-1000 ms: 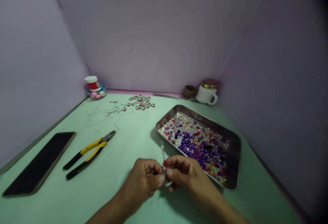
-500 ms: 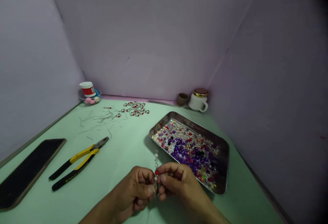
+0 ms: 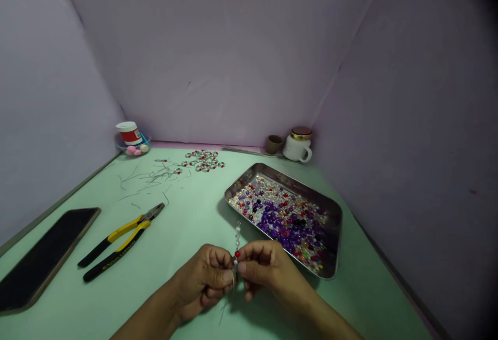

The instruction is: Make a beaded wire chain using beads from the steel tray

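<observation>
A green surface (image 3: 187,226) is boxed in by pale lilac walls (image 3: 213,55). On it lies a rectangular stainless-steel tray (image 3: 280,171), spread with purple, red and clear beads (image 3: 278,221). Beyond the tray stand a white mug with a gold-rimmed lid (image 3: 298,147) and a small brown cup (image 3: 274,144). Well to the left of the tray are a flat black slab with a brown edge (image 3: 46,259), yellow-and-black handled pliers (image 3: 124,236), scattered thin wire offcuts (image 3: 151,179), a cluster of small beaded wire rings (image 3: 202,160), and a red-and-white jar (image 3: 129,132) in a clear dish (image 3: 132,145).

Just in front of the tray, a thin beaded wire strand (image 3: 237,241) with a red bead (image 3: 237,253) is held upright between the left hand (image 3: 202,280) and the right hand (image 3: 268,267). The fingers (image 3: 249,267) of both hands are pinched together on the strand's lower end, so work on that end appears to be in hand. The pliers are judged out of use for now, since neither hand is free.
</observation>
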`<action>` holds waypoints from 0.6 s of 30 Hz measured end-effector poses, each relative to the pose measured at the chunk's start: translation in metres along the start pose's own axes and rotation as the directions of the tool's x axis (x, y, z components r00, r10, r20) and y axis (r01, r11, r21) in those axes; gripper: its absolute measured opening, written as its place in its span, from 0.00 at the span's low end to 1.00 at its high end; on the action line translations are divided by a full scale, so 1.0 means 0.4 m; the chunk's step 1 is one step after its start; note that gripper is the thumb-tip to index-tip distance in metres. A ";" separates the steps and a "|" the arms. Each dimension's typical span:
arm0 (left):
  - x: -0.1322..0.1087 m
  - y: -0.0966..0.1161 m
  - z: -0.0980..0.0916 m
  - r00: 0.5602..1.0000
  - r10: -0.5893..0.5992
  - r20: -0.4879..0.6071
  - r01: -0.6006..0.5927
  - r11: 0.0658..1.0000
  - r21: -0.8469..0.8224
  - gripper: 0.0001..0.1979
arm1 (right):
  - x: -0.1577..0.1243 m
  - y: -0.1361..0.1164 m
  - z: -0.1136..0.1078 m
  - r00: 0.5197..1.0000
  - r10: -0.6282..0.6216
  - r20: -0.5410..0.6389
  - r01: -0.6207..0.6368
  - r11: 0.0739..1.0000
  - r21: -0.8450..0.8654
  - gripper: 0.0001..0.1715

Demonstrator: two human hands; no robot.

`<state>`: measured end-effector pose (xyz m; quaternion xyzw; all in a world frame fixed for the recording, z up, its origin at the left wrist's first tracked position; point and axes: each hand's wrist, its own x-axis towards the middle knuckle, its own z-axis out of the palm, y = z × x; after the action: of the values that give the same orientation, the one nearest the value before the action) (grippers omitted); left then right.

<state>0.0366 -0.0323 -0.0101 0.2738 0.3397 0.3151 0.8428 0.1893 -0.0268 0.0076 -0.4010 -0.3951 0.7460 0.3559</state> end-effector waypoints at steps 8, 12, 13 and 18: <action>-0.003 -0.003 0.007 0.998 0.057 -0.030 -0.054 0.994 0.091 0.11 | 0.008 0.008 -0.002 1.000 0.013 -0.020 -0.014 1.000 -0.019 0.12; -0.008 0.005 0.022 0.986 0.103 -0.128 -0.072 0.971 0.226 0.11 | 0.012 0.006 0.000 0.996 -0.006 -0.092 -0.006 0.992 -0.129 0.05; -0.011 0.008 0.027 0.981 0.120 -0.153 -0.075 0.960 0.269 0.10 | 0.013 0.005 0.001 0.995 -0.013 -0.101 -0.003 0.988 -0.156 0.04; -0.022 0.020 0.041 0.968 0.175 -0.180 -0.089 0.910 0.406 0.08 | 0.010 0.000 0.004 0.994 -0.029 -0.101 0.009 0.982 -0.191 0.04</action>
<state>0.0411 -0.0376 0.0092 0.4251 0.4647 0.3240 0.7059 0.1864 -0.0239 0.0070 -0.4674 -0.4494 0.6796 0.3431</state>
